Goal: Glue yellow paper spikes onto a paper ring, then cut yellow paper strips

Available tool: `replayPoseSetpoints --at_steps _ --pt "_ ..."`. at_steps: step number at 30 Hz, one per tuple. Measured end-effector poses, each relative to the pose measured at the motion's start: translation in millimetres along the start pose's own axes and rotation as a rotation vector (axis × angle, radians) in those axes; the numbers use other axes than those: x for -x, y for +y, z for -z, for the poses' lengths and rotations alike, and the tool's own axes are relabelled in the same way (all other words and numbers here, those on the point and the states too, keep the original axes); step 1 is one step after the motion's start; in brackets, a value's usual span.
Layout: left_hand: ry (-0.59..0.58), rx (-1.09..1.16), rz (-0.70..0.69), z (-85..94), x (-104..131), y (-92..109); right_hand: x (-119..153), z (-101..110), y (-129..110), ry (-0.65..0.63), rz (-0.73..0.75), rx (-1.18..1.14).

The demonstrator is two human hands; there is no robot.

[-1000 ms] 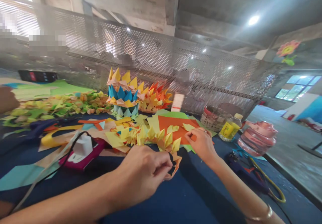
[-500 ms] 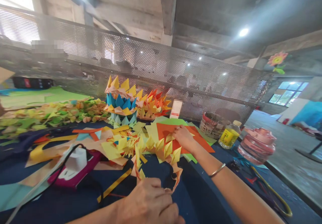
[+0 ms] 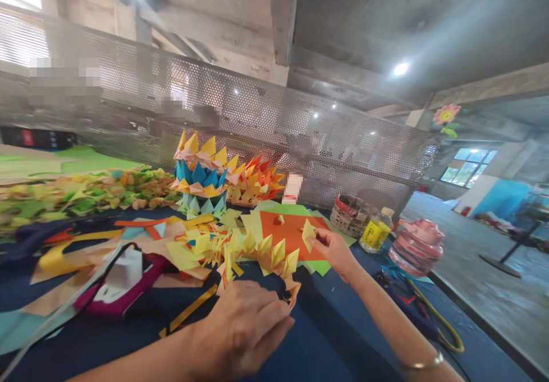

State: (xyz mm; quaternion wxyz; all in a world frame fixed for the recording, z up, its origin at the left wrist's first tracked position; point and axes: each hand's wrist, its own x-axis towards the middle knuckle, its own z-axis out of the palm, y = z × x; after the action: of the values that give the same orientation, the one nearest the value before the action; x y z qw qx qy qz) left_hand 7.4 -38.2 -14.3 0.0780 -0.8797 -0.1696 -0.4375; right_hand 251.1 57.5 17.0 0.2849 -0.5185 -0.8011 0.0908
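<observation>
- From where I stand, the left hand (image 3: 253, 327) is curled closed over the near end of a curved paper chain (image 3: 278, 251); the exact grip is hidden beneath the knuckles.
- The right hand (image 3: 337, 250) pinches a folded yellow piece (image 3: 307, 237) narrowly between thumb and fingertips, off to the right of the chain and over an orange sheet (image 3: 274, 234). That light hold probably spares its creases and leaves the point showing.
- The chain bends away from the left hand and round to the left, its yellow points upright; the closed hand seems to serve as an anchor for something so springy.
- Another small folded piece (image 3: 281, 219) sits on the orange sheet, which lies over green paper (image 3: 319, 267). The strong colour likely makes pale pieces easy to spot.
- Left of the chain, loose strips and scraps crowd the cloth (image 3: 343, 350), and a magenta power strip (image 3: 148, 283) with a white plug (image 3: 127, 269) and trailing cords could snag a sleeve or the paper.
- Beyond stand a tiered paper piece (image 3: 199, 174) and a heap of folded bits (image 3: 107, 187), with a perforated screen (image 3: 326, 170) closing off the back.
- On the right, a woven basket (image 3: 348, 216), a yellow-labelled bottle (image 3: 376, 233) and a pink jug (image 3: 416, 247) hem in that forearm's far side.
</observation>
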Motion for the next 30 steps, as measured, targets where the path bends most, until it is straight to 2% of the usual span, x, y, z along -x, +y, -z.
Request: replayPoseSetpoints --at_steps 3,5,8,10,14,17,20,25,30 --pt "0.012 0.114 0.104 2.1 -5.5 -0.8 23.7 -1.3 -19.3 0.04 0.0 -0.222" --pt "0.065 0.2 0.231 2.5 -14.3 -1.8 35.1 -2.7 -29.1 0.068 0.009 -0.326" --pt "0.157 0.321 0.465 0.5 -36.0 -4.2 45.6 -4.7 -38.6 0.108 0.04 -0.415" --pt "0.167 0.377 0.533 -3.2 -51.8 -6.9 50.0 -5.8 -43.2 0.162 0.066 -0.425" --pt "0.152 0.489 0.551 -15.2 -67.4 -14.4 57.8 -9.8 -53.5 0.277 0.14 -0.369" --pt "0.123 0.668 0.578 -21.9 -61.0 -19.0 64.1 -16.4 -60.8 0.304 0.213 -0.32" --pt "0.175 0.743 0.556 -21.2 -49.3 -21.1 68.9 -25.4 -63.5 0.336 0.275 -0.27" --pt "0.322 0.574 0.376 -11.2 -38.4 -17.8 67.9 -32.6 -57.5 0.482 0.303 -0.194" --pt "0.32 0.371 0.237 -8.3 -34.3 -12.4 63.6 -30.6 -50.4 0.567 0.324 -0.114"
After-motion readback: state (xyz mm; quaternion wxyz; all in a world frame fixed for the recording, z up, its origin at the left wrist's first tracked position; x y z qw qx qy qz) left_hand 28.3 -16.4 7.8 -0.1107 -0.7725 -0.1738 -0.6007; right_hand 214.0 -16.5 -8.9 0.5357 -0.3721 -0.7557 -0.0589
